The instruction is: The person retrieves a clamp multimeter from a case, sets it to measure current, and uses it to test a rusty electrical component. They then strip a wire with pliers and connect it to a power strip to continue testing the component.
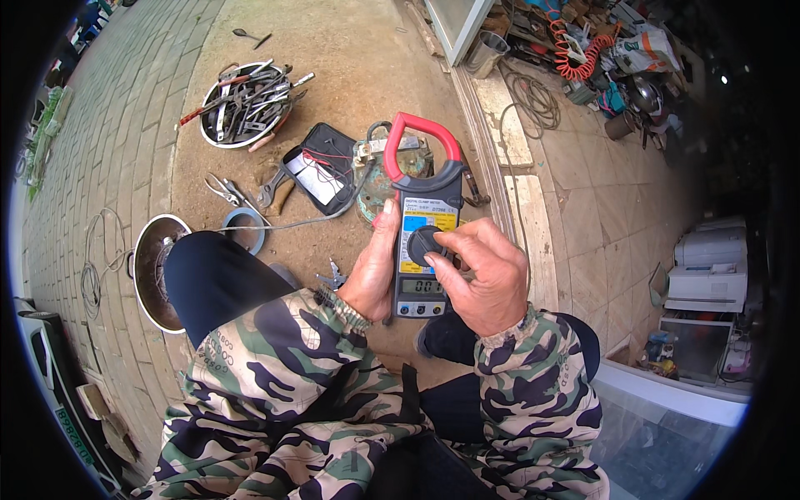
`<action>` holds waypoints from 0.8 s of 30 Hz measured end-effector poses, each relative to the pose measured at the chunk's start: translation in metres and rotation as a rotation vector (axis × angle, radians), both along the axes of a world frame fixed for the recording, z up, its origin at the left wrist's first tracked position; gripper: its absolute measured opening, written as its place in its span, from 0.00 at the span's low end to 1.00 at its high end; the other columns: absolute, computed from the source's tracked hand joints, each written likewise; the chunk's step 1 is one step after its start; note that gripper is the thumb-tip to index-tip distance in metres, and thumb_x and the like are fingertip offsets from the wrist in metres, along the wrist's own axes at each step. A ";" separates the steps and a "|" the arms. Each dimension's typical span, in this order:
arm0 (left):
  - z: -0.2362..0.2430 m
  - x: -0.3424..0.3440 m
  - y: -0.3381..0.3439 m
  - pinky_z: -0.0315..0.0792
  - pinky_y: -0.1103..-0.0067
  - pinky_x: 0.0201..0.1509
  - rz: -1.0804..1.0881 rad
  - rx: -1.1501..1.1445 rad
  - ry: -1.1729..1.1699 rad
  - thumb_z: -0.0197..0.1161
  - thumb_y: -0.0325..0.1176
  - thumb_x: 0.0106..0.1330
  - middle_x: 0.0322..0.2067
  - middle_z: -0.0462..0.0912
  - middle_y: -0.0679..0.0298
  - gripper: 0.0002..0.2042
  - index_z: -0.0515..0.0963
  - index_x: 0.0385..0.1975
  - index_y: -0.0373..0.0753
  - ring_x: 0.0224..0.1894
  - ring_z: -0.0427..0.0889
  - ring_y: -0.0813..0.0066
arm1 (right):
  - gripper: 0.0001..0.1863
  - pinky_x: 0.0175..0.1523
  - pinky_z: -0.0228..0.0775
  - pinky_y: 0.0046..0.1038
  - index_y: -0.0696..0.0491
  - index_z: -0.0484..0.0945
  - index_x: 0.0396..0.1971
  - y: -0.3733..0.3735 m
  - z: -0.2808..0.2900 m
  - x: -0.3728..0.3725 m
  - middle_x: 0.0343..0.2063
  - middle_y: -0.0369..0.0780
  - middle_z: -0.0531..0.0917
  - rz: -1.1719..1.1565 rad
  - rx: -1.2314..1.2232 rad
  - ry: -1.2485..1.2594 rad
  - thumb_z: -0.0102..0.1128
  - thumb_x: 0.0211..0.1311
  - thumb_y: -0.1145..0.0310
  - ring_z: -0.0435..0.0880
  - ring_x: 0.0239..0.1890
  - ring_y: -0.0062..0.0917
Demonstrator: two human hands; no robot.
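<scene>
My left hand [372, 271] is wrapped round the left side of a digital clamp meter [432, 204], holding it up with its red jaw pointing away from me. The jaw is closed. My right hand [487, 275] pinches the black rotary dial [425, 244] on the meter's face between thumb and forefinger. A small lit display with digits shows below the dial. Just behind the meter, on the ground, stands a worn green machine or motor [383, 179], partly hidden by it. An open black case [321, 171] with red and black test leads lies left of that.
A white basin of hand tools [250, 104] stands at the far left. Nearer are pliers [223, 190], an adjustable wrench [271, 185], a blue-rimmed bowl [243, 229] and a large metal pan [150, 275] by my left knee. A grey cable runs across the ground. Right is a door sill [517, 208].
</scene>
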State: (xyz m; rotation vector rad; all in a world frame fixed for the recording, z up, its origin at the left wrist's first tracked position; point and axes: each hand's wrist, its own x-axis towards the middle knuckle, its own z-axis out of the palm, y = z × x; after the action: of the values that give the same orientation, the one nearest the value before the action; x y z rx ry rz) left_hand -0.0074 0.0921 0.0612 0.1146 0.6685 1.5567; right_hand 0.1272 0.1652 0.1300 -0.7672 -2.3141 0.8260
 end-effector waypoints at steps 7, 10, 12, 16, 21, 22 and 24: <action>0.000 0.000 0.000 0.82 0.69 0.61 0.006 0.015 0.028 0.37 0.62 0.81 0.58 0.82 0.57 0.32 0.69 0.68 0.41 0.56 0.85 0.66 | 0.11 0.30 0.75 0.27 0.59 0.86 0.34 -0.001 -0.002 -0.002 0.30 0.40 0.82 -0.025 0.050 -0.003 0.79 0.51 0.77 0.84 0.26 0.26; 0.000 0.000 -0.001 0.82 0.69 0.61 -0.006 0.016 0.033 0.37 0.62 0.82 0.58 0.82 0.57 0.32 0.68 0.68 0.41 0.56 0.85 0.66 | 0.09 0.29 0.74 0.28 0.59 0.85 0.31 -0.001 -0.004 -0.002 0.27 0.40 0.81 -0.028 0.060 -0.006 0.79 0.51 0.77 0.83 0.25 0.26; 0.000 0.000 -0.001 0.81 0.68 0.61 -0.007 0.007 0.039 0.37 0.62 0.82 0.58 0.82 0.57 0.32 0.68 0.68 0.41 0.56 0.84 0.66 | 0.09 0.29 0.73 0.31 0.58 0.84 0.28 -0.002 -0.005 -0.002 0.26 0.40 0.80 -0.038 0.070 -0.020 0.79 0.51 0.75 0.82 0.25 0.30; 0.001 0.002 -0.001 0.80 0.68 0.63 -0.009 -0.001 0.031 0.37 0.62 0.82 0.58 0.81 0.56 0.32 0.68 0.68 0.41 0.57 0.84 0.66 | 0.10 0.28 0.72 0.33 0.57 0.82 0.25 -0.003 -0.006 -0.003 0.24 0.40 0.79 -0.068 0.112 -0.056 0.79 0.51 0.75 0.82 0.23 0.32; 0.000 0.003 -0.001 0.80 0.68 0.63 -0.014 0.008 0.015 0.37 0.61 0.82 0.59 0.81 0.56 0.31 0.68 0.68 0.41 0.57 0.84 0.66 | 0.10 0.26 0.71 0.31 0.58 0.81 0.24 -0.005 -0.009 -0.003 0.23 0.40 0.79 -0.086 0.111 -0.050 0.78 0.52 0.76 0.82 0.21 0.30; 0.001 0.003 -0.001 0.80 0.68 0.63 -0.015 0.002 0.012 0.37 0.60 0.82 0.58 0.81 0.56 0.31 0.68 0.68 0.41 0.57 0.84 0.66 | 0.10 0.26 0.71 0.31 0.58 0.81 0.23 -0.005 -0.008 -0.003 0.23 0.40 0.79 -0.079 0.118 -0.052 0.78 0.53 0.76 0.82 0.21 0.30; 0.001 0.003 -0.002 0.80 0.69 0.62 -0.013 -0.001 0.008 0.38 0.60 0.82 0.58 0.81 0.57 0.31 0.68 0.68 0.41 0.57 0.84 0.66 | 0.10 0.26 0.71 0.31 0.58 0.81 0.23 -0.005 -0.007 -0.004 0.23 0.41 0.79 -0.069 0.124 -0.052 0.78 0.53 0.76 0.82 0.21 0.30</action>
State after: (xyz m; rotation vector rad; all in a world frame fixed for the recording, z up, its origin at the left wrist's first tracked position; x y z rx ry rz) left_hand -0.0048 0.0902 0.0620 0.1243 0.6737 1.5443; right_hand 0.1233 0.1600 0.1229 -0.8181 -2.3456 0.6331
